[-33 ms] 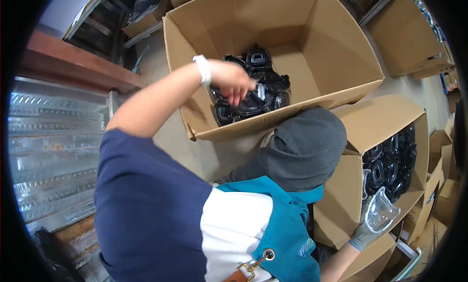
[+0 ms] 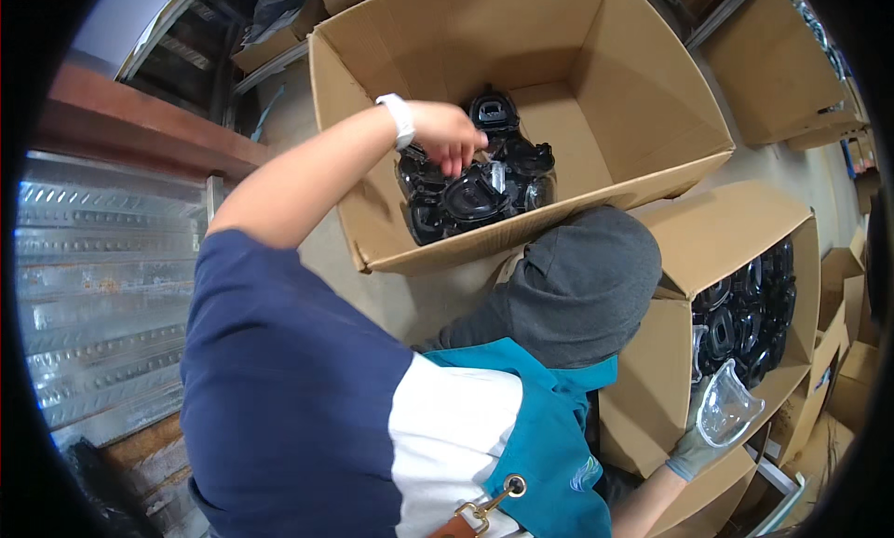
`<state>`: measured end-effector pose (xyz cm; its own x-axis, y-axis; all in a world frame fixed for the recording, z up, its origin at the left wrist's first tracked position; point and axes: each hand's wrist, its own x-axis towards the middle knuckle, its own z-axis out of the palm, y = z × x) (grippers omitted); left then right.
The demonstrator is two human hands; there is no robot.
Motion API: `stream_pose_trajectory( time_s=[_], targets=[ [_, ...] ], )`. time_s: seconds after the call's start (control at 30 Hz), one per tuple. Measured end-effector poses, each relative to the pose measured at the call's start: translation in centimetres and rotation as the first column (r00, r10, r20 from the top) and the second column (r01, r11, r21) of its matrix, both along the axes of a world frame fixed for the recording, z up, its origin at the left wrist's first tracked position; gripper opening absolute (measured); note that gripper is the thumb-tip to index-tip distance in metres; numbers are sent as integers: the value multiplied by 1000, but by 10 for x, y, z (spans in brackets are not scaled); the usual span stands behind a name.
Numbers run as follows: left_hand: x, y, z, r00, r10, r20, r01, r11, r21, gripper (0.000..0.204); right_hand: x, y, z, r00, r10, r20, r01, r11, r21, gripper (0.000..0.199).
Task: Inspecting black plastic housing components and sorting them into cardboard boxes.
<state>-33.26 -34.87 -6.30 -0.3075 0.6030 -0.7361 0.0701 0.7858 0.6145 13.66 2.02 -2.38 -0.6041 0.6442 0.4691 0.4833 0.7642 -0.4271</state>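
Note:
My left hand [image 2: 445, 136], with a white band [image 2: 397, 121] at the wrist, hangs inside a large cardboard box [image 2: 643, 177]. Its fingers point down and its thumb sticks out to the right; I see nothing held. Just below it lies a pile of glossy black moulded plastic parts [image 2: 473, 199], some with rounded frames. At the lower right my right hand [image 2: 694, 450], in a grey glove, is closed on a clear, curved, visor-like plastic piece [image 2: 728, 406]. That piece sits at the opening of a second cardboard box [image 2: 647, 380]; the glove's fingers are partly hidden behind it.
More black parts [image 2: 745, 310] fill the second box. My grey-clad leg [image 2: 587, 282] stands between the boxes. To the left are a corrugated metal panel [image 2: 112, 287] and a reddish beam [image 2: 149, 114]. Another carton [image 2: 773, 68] stands at the far right.
My left hand has moved slightly up and away from the near wall of the box, showing more of the black parts under it. My right hand stays put with the clear piece.

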Motion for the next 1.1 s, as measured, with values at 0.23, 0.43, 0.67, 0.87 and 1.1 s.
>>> stream_pose_trajectory(
  time_s=[0.23, 0.43, 0.67, 0.87, 1.1],
  targets=[
    [-90, 7, -188, 658, -336, -674, 31, 907, -421, 59, -11, 2, 0, 999, -10, 48, 10, 1000, -5, 72],
    [-50, 12, -252, 862, -193, -468, -115, 825, -553, 82, -22, 3, 10, 985, -73, 156, 58, 994, 96, 70],
    [-19, 32, -251, 775, 132, -619, -495, 735, -463, 78, -1, 14, 6, 989, -88, 115, 93, 995, -34, 63],
    [19, 69, -196, 473, 68, -879, -150, 989, -4, 51, 13, 15, -7, 984, -171, -45, 139, 905, -402, 85],
    [48, 151, 41, -82, 349, -934, 447, 850, 278, 49, 27, 18, -11, 957, -132, -256, -25, 846, -532, 95]
  ],
)
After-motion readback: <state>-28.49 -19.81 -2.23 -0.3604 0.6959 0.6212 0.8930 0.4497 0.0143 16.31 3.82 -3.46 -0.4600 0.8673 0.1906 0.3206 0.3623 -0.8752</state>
